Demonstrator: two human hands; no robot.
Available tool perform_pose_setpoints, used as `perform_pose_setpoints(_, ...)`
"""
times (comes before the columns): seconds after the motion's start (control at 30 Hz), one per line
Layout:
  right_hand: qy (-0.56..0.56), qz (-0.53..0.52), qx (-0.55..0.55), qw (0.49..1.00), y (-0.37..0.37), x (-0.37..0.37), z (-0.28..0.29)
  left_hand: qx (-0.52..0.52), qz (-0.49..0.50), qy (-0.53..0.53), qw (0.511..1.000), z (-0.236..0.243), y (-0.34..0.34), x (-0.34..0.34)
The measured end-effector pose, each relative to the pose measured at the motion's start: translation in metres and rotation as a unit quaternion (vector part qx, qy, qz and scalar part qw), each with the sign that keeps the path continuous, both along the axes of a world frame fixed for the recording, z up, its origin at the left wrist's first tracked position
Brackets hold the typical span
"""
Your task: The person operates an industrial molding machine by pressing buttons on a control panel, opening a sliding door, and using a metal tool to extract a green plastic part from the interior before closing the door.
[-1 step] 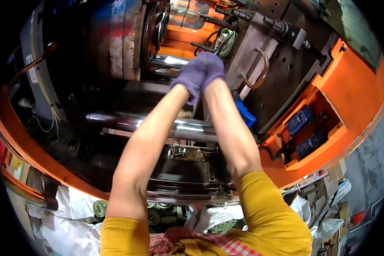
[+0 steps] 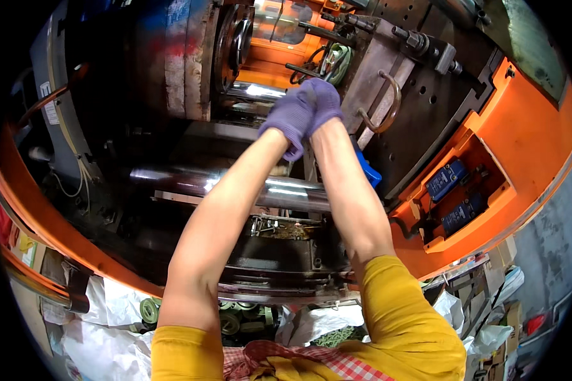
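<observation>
My left hand (image 2: 286, 119), in a purple knit glove, is pressed against my right hand (image 2: 325, 105), gloved the same, inside the open middle of a large machine. Both hands look closed, with their fingers turned away from view; what they hold, if anything, is hidden. Just beyond them hangs a pale green looped bundle (image 2: 338, 62) beside dark hoses. To the right of my hands stands a grey metal mould block (image 2: 370, 76) with a curved metal handle (image 2: 395, 105). A blue object (image 2: 370, 174) shows partly from behind my right forearm.
A shiny steel bar (image 2: 286, 192) crosses below my forearms, with another bar (image 2: 255, 90) farther back. The orange machine frame (image 2: 534, 152) curves around at right, with blue switch boxes (image 2: 446, 179) in a recess. Green round parts (image 2: 230, 322) and white bags (image 2: 105, 343) lie in front.
Both gloved hands have shifted slightly to the right, still together. My right forearm now covers more of the blue object.
</observation>
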State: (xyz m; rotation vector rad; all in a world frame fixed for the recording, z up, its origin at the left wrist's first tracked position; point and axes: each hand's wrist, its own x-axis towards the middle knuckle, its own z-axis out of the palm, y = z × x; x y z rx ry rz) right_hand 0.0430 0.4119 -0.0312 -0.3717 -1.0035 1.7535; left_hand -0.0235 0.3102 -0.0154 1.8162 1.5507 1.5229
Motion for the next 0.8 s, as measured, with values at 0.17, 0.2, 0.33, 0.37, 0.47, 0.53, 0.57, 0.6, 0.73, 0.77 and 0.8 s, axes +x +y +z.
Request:
perform_pose_setpoints(0.17,-0.505,-0.354,0.419,0.666,0.024,0.006,0.005,-0.063,0.000,-0.087,0.994,0.005,0.016,0.001)
perform_pose_setpoints(0.2,-0.481,-0.362,0.398,0.692,0.033,0.004,-0.002,0.026,-0.003,0.058,0.998,-0.007,0.036,-0.006)
perform_pose_setpoints(0.33,-0.161,-0.144,0.193,0.957,-0.012,-0.009,-0.001,-0.207,-0.281,-0.267,0.898,0.002,-0.005,-0.042)
perform_pose_setpoints(0.37,-0.159,-0.147,0.193,0.957,-0.013,-0.002,0.000,-0.214,-0.298,-0.279,0.887,0.005,-0.008,-0.048)
perform_pose_setpoints(0.47,-0.092,-0.025,0.041,0.995,-0.003,0.007,0.010,-0.181,-0.190,-0.090,0.961,0.017,-0.006,-0.035)
perform_pose_setpoints(0.53,-0.125,-0.078,0.188,0.971,0.034,0.031,-0.005,-0.115,-0.120,0.062,0.984,0.029,0.014,-0.002)
perform_pose_setpoints(0.57,-0.083,0.004,0.134,0.988,0.012,0.014,0.005,-0.053,-0.004,0.203,0.978,0.032,0.015,-0.014)
perform_pose_setpoints(0.6,-0.046,0.081,0.069,0.993,-0.013,-0.001,0.014,-0.067,-0.005,0.181,0.981,0.033,0.014,-0.030)
perform_pose_setpoints(0.73,-0.114,0.086,0.228,0.963,0.001,0.022,0.016,0.022,-0.066,0.266,0.962,0.033,0.034,-0.013)
perform_pose_setpoints(0.77,-0.362,-0.071,0.503,0.781,-0.014,0.015,0.030,0.018,-0.058,0.266,0.962,0.031,0.038,-0.021)
perform_pose_setpoints(0.8,-0.538,-0.221,0.680,0.446,-0.024,0.013,0.038,-0.003,-0.015,0.260,0.966,0.030,0.039,-0.021)
